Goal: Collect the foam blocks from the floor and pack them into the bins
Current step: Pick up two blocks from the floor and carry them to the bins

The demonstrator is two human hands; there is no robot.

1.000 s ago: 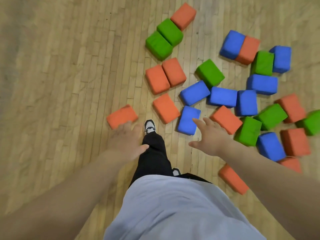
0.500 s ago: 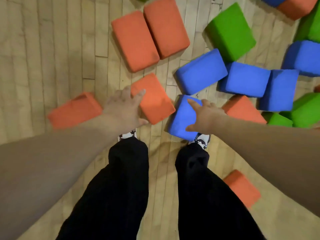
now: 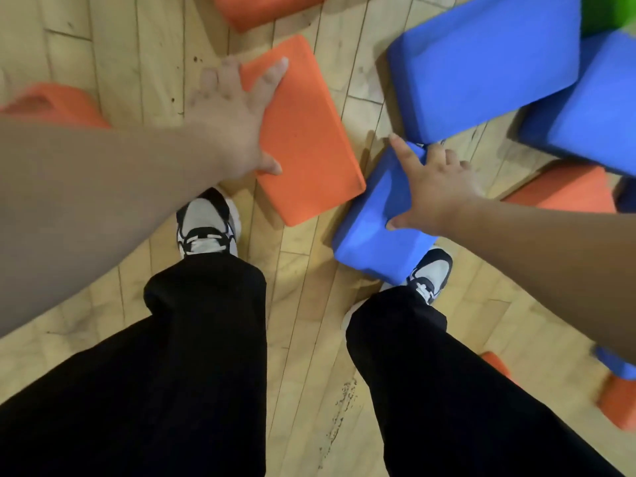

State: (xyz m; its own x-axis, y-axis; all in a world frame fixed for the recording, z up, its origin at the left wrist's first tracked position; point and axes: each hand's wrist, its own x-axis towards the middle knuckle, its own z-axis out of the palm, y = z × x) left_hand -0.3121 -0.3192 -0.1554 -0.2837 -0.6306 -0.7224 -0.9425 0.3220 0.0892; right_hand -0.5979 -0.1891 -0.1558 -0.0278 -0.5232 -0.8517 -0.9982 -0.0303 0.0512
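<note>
Foam blocks lie on the wooden floor in front of my feet. My left hand [image 3: 237,115] rests flat with spread fingers on the left edge of an orange block [image 3: 309,142] that lies flat. My right hand [image 3: 430,187] is on a tilted blue block [image 3: 371,232], index finger along its top edge, thumb on its face and the other fingers curled over its far edge. The blue block's lower corner touches my right shoe [image 3: 430,273]. No bin is in view.
Two larger blue blocks [image 3: 481,63] [image 3: 592,108] lie at the upper right. Orange blocks lie at the left [image 3: 58,101], top [image 3: 265,8], right [image 3: 564,191] and lower right [image 3: 616,401]. My left shoe [image 3: 204,225] stands beside the orange block.
I have bent lower, so the blocks look much bigger. Both hands went from hovering above the blocks to touching them, the left on the orange one and the right on the blue one.
</note>
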